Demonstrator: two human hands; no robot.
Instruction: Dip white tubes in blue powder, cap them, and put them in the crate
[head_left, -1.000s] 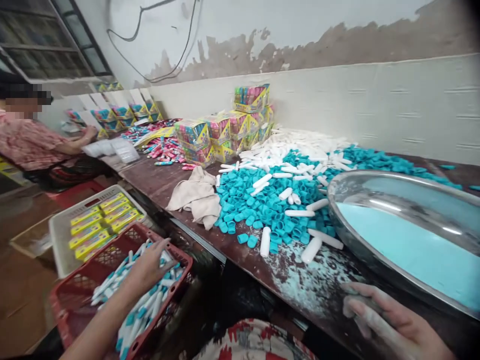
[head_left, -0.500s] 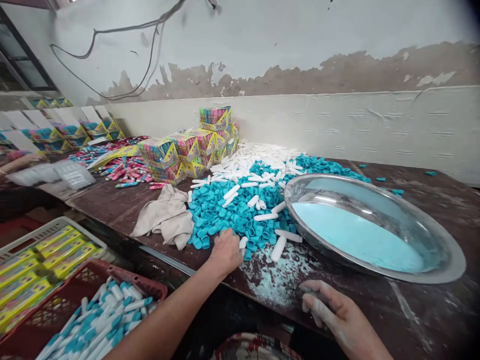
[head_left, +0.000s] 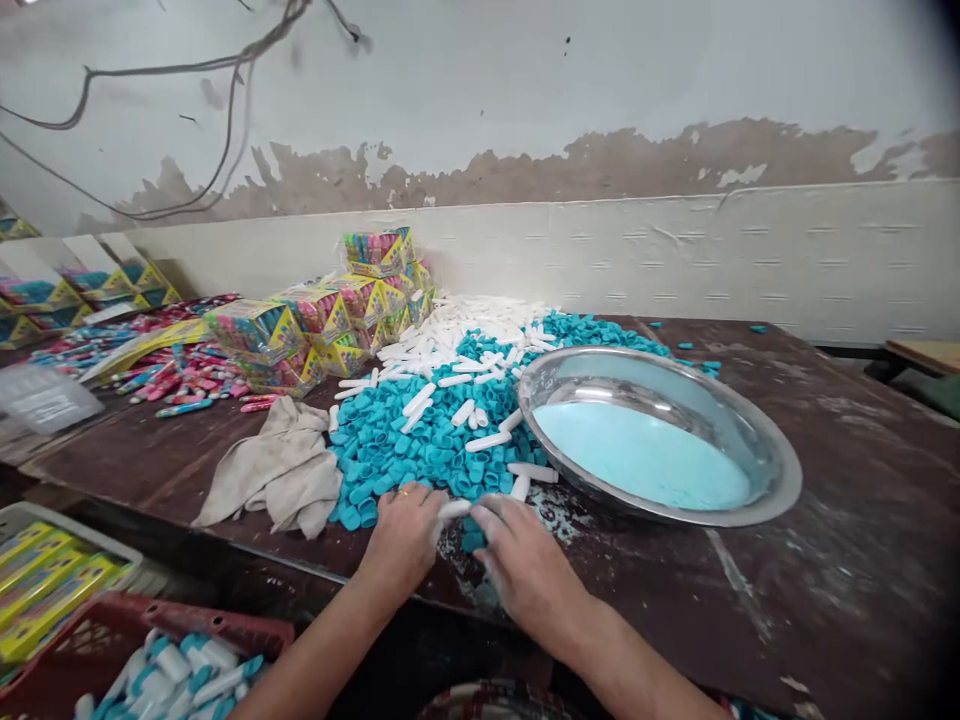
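Observation:
My left hand (head_left: pixel 405 535), a ring on one finger, is closed around a small white plastic tube (head_left: pixel 454 509) at the front edge of the heap. My right hand (head_left: pixel 529 565), dusted with pale powder, curls its fingers at the tube's right end; whether a cap is between them is hidden. Under the fingers lies a blue cap (head_left: pixel 472 541). Just beyond both hands spreads a heap of blue plastic caps (head_left: pixel 420 440), with white tubes (head_left: pixel 487 441) scattered over it.
Right of the heap, a steel basin (head_left: pixel 780 490) holds light blue powder (head_left: pixel 637 455). A beige cloth (head_left: pixel 274 475) lies left. Wrapped display boxes (head_left: pixel 255 335) stand behind near pens (head_left: pixel 180 375). A red crate (head_left: pixel 247 630) of capped tubes sits below the table edge.
My right hand has moved left from the bare table to the tube, meeting my left hand. The view has swung right, and the blue-white tubes' crate shows less.

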